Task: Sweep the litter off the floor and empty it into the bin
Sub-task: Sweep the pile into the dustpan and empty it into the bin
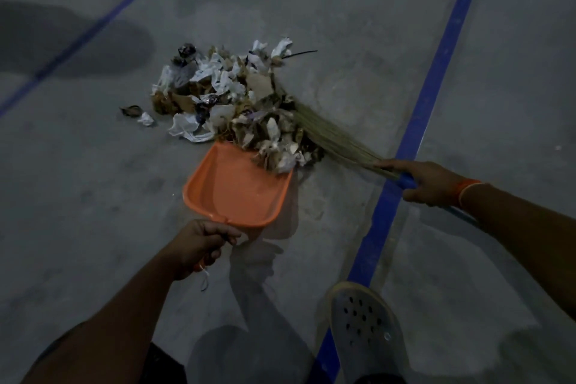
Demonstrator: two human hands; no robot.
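Observation:
A heap of litter [224, 93], white paper scraps, brown cardboard bits and dark wrappers, lies on the grey concrete floor. An orange dustpan [230, 193] sits with its mouth against the heap's near edge, and some scraps lie on its lip at the right. My left hand [199, 243] grips the dustpan's handle, which is mostly hidden by my fingers. My right hand [427, 182] grips the blue handle of a straw broom [330, 137], whose bristles lie along the right side of the heap.
A wide blue floor line [417, 134] runs from top right to bottom centre under the broom hand. A thinner blue line [93, 28] crosses at the left. My grey perforated shoe [364, 327] stands at the bottom right. Two stray scraps [137, 114] lie left of the heap.

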